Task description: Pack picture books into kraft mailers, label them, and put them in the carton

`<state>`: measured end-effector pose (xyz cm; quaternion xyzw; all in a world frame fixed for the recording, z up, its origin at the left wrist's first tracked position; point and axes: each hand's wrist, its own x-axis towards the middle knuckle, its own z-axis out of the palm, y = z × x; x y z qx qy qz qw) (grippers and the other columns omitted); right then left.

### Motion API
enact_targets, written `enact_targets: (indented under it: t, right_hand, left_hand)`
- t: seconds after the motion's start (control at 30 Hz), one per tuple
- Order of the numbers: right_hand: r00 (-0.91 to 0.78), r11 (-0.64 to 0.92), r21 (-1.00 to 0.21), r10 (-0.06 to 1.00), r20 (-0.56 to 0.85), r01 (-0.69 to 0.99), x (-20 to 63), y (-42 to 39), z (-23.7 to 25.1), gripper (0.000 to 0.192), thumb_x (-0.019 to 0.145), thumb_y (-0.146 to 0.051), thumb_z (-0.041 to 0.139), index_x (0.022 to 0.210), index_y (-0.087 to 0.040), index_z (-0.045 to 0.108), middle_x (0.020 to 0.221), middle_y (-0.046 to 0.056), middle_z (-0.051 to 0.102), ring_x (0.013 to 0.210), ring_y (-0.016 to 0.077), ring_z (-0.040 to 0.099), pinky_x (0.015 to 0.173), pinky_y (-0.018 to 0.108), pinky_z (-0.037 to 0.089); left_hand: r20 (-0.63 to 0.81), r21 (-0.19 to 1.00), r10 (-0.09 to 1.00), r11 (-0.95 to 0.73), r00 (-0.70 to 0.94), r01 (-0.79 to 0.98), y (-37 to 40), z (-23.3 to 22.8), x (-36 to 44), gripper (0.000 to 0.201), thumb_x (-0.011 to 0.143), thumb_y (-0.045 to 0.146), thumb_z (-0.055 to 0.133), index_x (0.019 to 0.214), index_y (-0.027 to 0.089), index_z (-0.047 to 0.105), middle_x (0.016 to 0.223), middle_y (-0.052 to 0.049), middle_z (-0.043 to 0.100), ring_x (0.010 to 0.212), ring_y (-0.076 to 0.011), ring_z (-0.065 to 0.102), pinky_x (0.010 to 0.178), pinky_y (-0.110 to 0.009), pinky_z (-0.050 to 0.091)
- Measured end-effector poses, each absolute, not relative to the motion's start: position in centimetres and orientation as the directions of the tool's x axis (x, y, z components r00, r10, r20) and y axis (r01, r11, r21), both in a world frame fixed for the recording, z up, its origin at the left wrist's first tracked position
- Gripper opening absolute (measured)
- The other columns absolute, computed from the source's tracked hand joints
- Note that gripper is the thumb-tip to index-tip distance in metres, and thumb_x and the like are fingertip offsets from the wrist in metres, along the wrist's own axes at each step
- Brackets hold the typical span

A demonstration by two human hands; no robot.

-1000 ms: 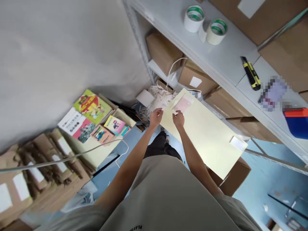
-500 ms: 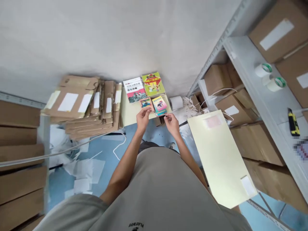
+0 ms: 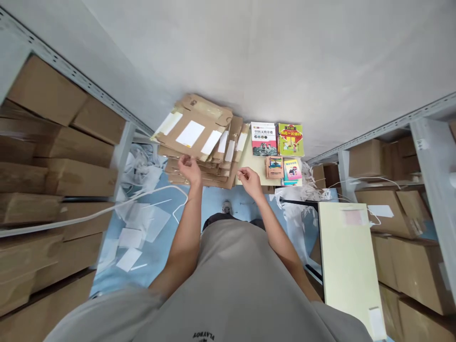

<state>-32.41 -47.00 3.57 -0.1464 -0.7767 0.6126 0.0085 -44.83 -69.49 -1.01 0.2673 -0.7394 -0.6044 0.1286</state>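
My left hand [image 3: 190, 171] is at the front edge of a stack of flattened cardboard boxes [image 3: 221, 118] with white labels and brown tape. Its fingers are loosely curled and apart; whether they touch the cardboard I cannot tell. Over the front edge of the pale table [image 3: 256, 164], just right of the stack, my right hand [image 3: 250, 181] hovers with bent fingers and nothing visible in it. Further right lie a white and red book [image 3: 263, 137], a green and yellow book [image 3: 290, 139], a small orange-edged book stack [image 3: 274, 167] and a small pink and yellow book [image 3: 292, 170].
Shelves with brown cartons [image 3: 81, 175] stand at left, more cartons [image 3: 409, 251] at right. A pale board [image 3: 351, 256] is at my right side. A white cable [image 3: 107, 209] crosses at left. Paper scraps [image 3: 142, 223] litter the blue floor. A grey wall [image 3: 249, 57] rises behind the table.
My view has turned left. Both hands have moved left from the small books, the left one to the cardboard stack and the right one beside it. The books stay in place.
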Motion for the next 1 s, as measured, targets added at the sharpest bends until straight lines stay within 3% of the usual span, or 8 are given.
enact_targets:
  t: [0.1,0.23,0.5,0.67,0.77,0.9,1.0]
  right_hand:
    - [-0.959,0.224,-0.953,0.24,-0.149,0.204,-33.7,-48.3,4.2,0.035,0.1,-0.06,0.072,0.106,-0.027,0.078,0.101,0.006,0.085,0.088,0.0251,0.078,0.086,0.038,0.064]
    - [-0.951,0.231,-0.949,0.273,-0.149,0.215,-35.1,-48.9,4.9,0.037,0.098,-0.063,0.075,0.106,-0.027,0.079,0.1,0.005,0.085,0.086,0.0249,0.077,0.087,0.04,0.066]
    - [-0.958,0.238,-0.951,0.254,-0.136,0.198,-37.5,-50.9,5.1,0.041,0.096,-0.066,0.075,0.106,-0.026,0.079,0.097,0.006,0.085,0.085,0.026,0.078,0.086,0.041,0.065]
    - [-0.961,0.237,-0.954,0.246,-0.125,0.185,-38.1,-52.3,5.7,0.047,0.094,-0.072,0.074,0.104,-0.026,0.079,0.096,0.006,0.085,0.084,0.0261,0.078,0.085,0.041,0.064]
    - [-0.961,0.214,-0.965,0.261,-0.094,0.152,-38.0,-52.6,6.6,0.05,0.095,-0.074,0.073,0.104,-0.025,0.079,0.097,0.007,0.085,0.085,0.0266,0.078,0.086,0.042,0.065]
    - [-0.911,0.242,-0.968,0.409,0.043,0.063,-37.5,-49.9,8.9,0.05,0.101,-0.073,0.07,0.109,-0.024,0.08,0.104,0.01,0.087,0.094,0.0278,0.08,0.094,0.044,0.068]
    - [-0.791,0.353,-0.935,0.585,0.181,0.047,-36.1,-44.7,11.0,0.051,0.104,-0.073,0.069,0.117,-0.025,0.08,0.118,0.013,0.086,0.11,0.0298,0.08,0.106,0.048,0.067]
  left_hand:
    - [-0.1,0.906,-0.699,0.23,-0.708,-0.355,-70.8,-1.2,-48.0,0.028,0.101,0.025,0.086,0.12,0.014,0.068,0.137,-0.021,0.077,0.137,-0.0302,0.074,0.125,-0.044,0.058]
    - [-0.176,0.883,-0.722,0.186,-0.67,-0.432,-71.1,-1.4,-50.2,0.033,0.093,0.024,0.093,0.115,0.016,0.069,0.126,-0.017,0.082,0.122,-0.0275,0.08,0.12,-0.042,0.06]
    - [-0.315,0.904,-0.65,0.016,-0.692,-0.427,-70.4,-1.7,-51.5,0.007,0.096,0.029,0.075,0.094,0.022,0.072,0.104,-0.01,0.084,0.115,-0.03,0.082,0.111,-0.046,0.065]
    - [-0.449,0.883,-0.523,-0.384,-0.724,-0.27,-68.1,0.4,-53.6,0.024,0.097,0.031,0.083,0.101,0.022,0.061,0.102,-0.006,0.078,0.096,-0.0203,0.08,0.089,-0.036,0.07]
    - [-0.372,0.883,-0.497,-0.449,-0.784,-0.134,-67.9,2.1,-53.7,0.038,0.093,0.038,0.092,0.1,0.022,0.059,0.093,0.0,0.07,0.086,-0.0147,0.074,0.083,-0.029,0.068]
    - [-0.186,0.912,-0.461,-0.411,-0.868,0.023,-68.3,3.8,-52.2,0.056,0.081,0.054,0.103,0.097,0.023,0.059,0.087,0.005,0.064,0.079,-0.0112,0.067,0.074,-0.021,0.062]
    - [-0.116,0.909,-0.285,-0.418,-0.951,0.014,-66.8,4.8,-50.8,0.064,0.074,0.063,0.106,0.095,0.023,0.061,0.084,0.004,0.064,0.075,-0.0118,0.066,0.067,-0.021,0.057]
